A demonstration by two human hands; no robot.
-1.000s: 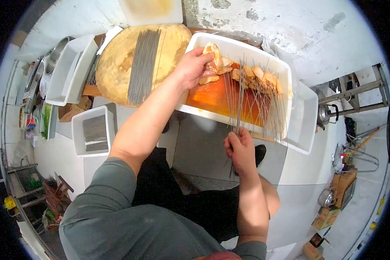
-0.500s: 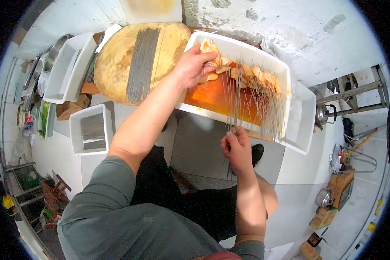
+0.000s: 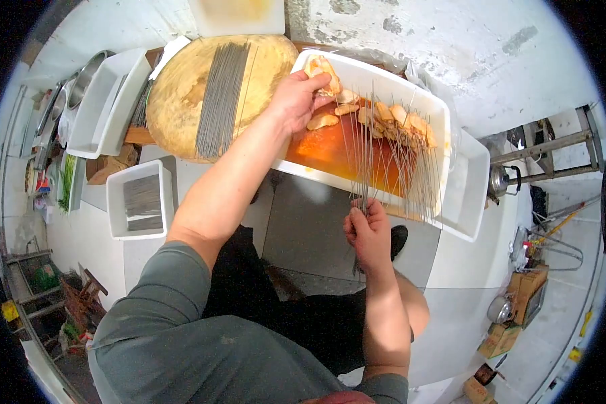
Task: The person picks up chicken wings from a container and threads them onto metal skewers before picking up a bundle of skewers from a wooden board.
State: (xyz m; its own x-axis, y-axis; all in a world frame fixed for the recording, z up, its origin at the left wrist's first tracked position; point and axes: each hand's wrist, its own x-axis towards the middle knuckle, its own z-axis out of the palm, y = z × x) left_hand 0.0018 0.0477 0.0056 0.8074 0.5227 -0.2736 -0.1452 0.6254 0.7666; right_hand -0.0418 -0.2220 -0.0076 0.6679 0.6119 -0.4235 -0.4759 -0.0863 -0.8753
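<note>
A pale, orange-tinted piece of meat (image 3: 324,71) is pinched between the thumb and fingers of my left hand (image 3: 296,102), over the left end of a white tub (image 3: 432,94). My right hand (image 3: 370,232) grips a bunch of thin metal skewers (image 3: 363,158) in front of the tub's near edge, their points angled up over it. Reddish-orange liquid (image 3: 320,149) covers the tub's bottom. Threaded meat slices (image 3: 400,121) lie along the far right side, with many skewer shafts leaning over the near rim. A few loose slices (image 3: 323,122) lie beside my left hand.
Left of the tub, a round wooden chopping block (image 3: 175,101) carries a thick row of skewers (image 3: 222,101). A small white bin (image 3: 118,205) below it holds more. Another white tub (image 3: 81,128) stands at far left. A kettle (image 3: 499,180) sits to the right.
My left hand has shifted very slightly, and the piece of meat in it has tilted a little. My right hand keeps almost the same place, its skewers slightly turned.
</note>
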